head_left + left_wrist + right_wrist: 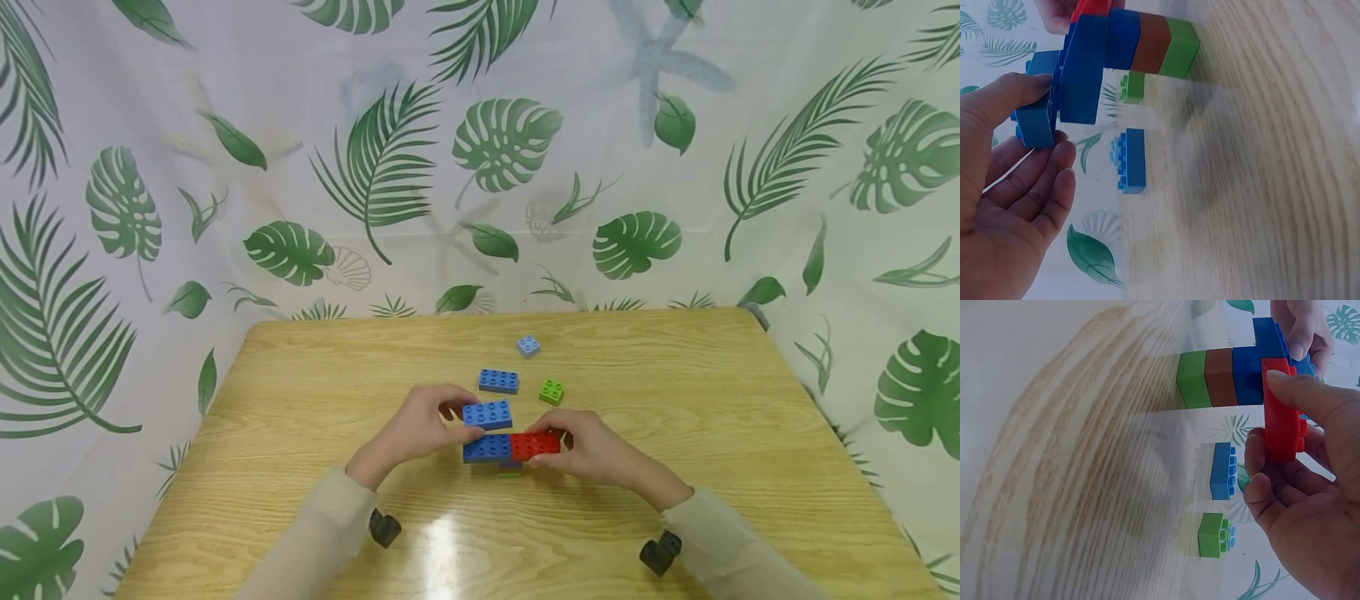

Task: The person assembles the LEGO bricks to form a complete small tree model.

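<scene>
A small tower stands on the table: a green brick (pixel 1191 381) at the bottom, a brown brick (pixel 1219 377) over it, then a blue brick (pixel 1247 376). On top, a long dark blue brick (pixel 486 449) juts out left and a red brick (pixel 535 445) juts out right, side by side. My left hand (pixel 431 425) pinches a lighter blue brick (pixel 487 414) just over the dark blue one, slightly tilted; whether their studs engage I cannot tell. My right hand (pixel 592 450) grips the red brick between thumb and fingers.
Behind the tower lie a long blue brick (pixel 498 381), a small green brick (pixel 551 392) and, farther back, a small light blue brick (pixel 528 346). The wooden table (pixel 337 358) ends at a leaf-patterned cloth (pixel 420 283).
</scene>
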`<state>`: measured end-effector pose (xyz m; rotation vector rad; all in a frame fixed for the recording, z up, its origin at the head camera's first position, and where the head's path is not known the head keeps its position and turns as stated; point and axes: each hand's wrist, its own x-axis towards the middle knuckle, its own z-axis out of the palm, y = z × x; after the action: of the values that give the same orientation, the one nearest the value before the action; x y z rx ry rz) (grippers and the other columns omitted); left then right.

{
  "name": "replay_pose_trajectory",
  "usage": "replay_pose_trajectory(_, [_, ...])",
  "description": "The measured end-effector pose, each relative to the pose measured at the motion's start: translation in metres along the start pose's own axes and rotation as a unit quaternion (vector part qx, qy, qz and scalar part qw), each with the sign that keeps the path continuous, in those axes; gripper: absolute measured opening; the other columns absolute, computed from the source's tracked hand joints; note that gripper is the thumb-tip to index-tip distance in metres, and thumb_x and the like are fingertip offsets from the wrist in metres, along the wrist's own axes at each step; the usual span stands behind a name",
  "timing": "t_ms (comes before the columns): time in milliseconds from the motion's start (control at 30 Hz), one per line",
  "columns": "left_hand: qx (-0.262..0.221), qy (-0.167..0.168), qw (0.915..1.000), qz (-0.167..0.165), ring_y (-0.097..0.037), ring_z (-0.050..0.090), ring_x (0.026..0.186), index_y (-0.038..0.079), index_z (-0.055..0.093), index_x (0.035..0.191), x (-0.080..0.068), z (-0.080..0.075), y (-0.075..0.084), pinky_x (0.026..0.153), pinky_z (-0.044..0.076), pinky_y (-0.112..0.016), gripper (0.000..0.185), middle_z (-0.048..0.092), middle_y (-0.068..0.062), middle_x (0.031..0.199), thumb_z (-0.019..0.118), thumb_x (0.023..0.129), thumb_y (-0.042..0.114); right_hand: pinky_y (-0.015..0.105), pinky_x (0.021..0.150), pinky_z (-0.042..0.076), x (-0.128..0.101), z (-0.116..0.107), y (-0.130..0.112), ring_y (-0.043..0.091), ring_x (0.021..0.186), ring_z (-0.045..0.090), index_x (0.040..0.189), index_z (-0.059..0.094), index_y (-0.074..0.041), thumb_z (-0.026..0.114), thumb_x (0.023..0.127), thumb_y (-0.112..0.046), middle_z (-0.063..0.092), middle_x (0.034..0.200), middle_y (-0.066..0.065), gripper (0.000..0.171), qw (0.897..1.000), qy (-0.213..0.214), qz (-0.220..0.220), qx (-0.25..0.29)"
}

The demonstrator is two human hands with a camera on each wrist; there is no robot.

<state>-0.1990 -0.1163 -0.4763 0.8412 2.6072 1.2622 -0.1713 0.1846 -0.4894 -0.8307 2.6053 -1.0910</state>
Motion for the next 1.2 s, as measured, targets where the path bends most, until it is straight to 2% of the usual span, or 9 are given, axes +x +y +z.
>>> replay_pose_trajectory(233, [0.015, -0.017, 0.9995, 0.019, -0.02, 0.068, 0.096, 0.009, 0.076, 0.121, -0.006, 0.006, 0.009, 0.084, 0.056, -0.028, 0.036, 0.077, -0.003, 0.112, 0.085, 0.089, 0.024, 0.022, 0.067, 0.048, 0.0, 0.001, 0.001, 0.017, 0.08, 0.058, 0.12, 0.075, -0.015, 0.084, 0.092, -0.036, 0.074, 0.106, -0.005, 0.036, 1.0, 0.004, -0.01, 0.002])
replay_pose_trajectory(400, [0.021, -0.032, 0.9989, 0.026, -0.015, 0.066, 0.093, 0.009, 0.077, 0.118, -0.008, 0.01, 0.012, 0.084, 0.055, -0.029, 0.034, 0.077, -0.001, 0.109, 0.086, 0.089, 0.024, 0.021, 0.069, 0.048, 0.0, 0.001, 0.001, 0.018, 0.081, 0.058, 0.122, 0.075, -0.016, 0.083, 0.092, -0.037, 0.073, 0.105, -0.006, 0.038, 1.0, -0.003, -0.005, 0.003])
replay_pose_trajectory(800, [0.044, -0.035, 0.9977, 0.037, -0.01, 0.065, 0.092, 0.011, 0.077, 0.116, -0.01, 0.015, 0.014, 0.086, 0.059, -0.046, 0.033, 0.077, 0.0, 0.107, 0.088, 0.088, 0.024, 0.021, 0.067, 0.047, -0.001, -0.001, -0.001, 0.017, 0.079, 0.057, 0.123, 0.074, -0.012, 0.081, 0.094, -0.033, 0.074, 0.109, 0.0, 0.036, 1.0, -0.002, -0.013, 0.001])
replay_pose_trajectory(867, [0.053, -0.036, 0.9971, 0.04, -0.009, 0.064, 0.092, 0.011, 0.076, 0.116, -0.01, 0.015, 0.015, 0.086, 0.059, -0.046, 0.032, 0.076, 0.001, 0.106, 0.088, 0.088, 0.023, 0.022, 0.067, 0.047, -0.001, -0.001, -0.001, 0.017, 0.079, 0.057, 0.123, 0.074, -0.012, 0.082, 0.094, -0.033, 0.074, 0.109, 0.0, 0.036, 1.0, -0.003, -0.012, 0.004])
replay_pose_trajectory(1100, [0.086, -0.049, 0.9941, 0.043, -0.008, 0.064, 0.091, 0.013, 0.075, 0.112, -0.011, 0.013, 0.022, 0.079, 0.052, -0.025, 0.028, 0.074, 0.002, 0.103, 0.087, 0.088, 0.02, 0.021, 0.069, 0.047, 0.0, 0.0, -0.001, 0.021, 0.082, 0.058, 0.124, 0.074, -0.012, 0.083, 0.093, -0.031, 0.074, 0.11, -0.001, 0.038, 1.0, -0.007, 0.003, 0.0])
replay_pose_trajectory(1200, [0.099, -0.052, 0.9929, 0.041, -0.008, 0.064, 0.09, 0.012, 0.075, 0.112, -0.011, 0.013, 0.023, 0.079, 0.053, -0.024, 0.028, 0.074, 0.002, 0.102, 0.087, 0.088, 0.02, 0.021, 0.068, 0.048, 0.0, 0.0, -0.002, 0.02, 0.082, 0.058, 0.124, 0.074, -0.013, 0.083, 0.093, -0.031, 0.074, 0.109, -0.002, 0.038, 1.0, -0.008, 0.005, 0.0])
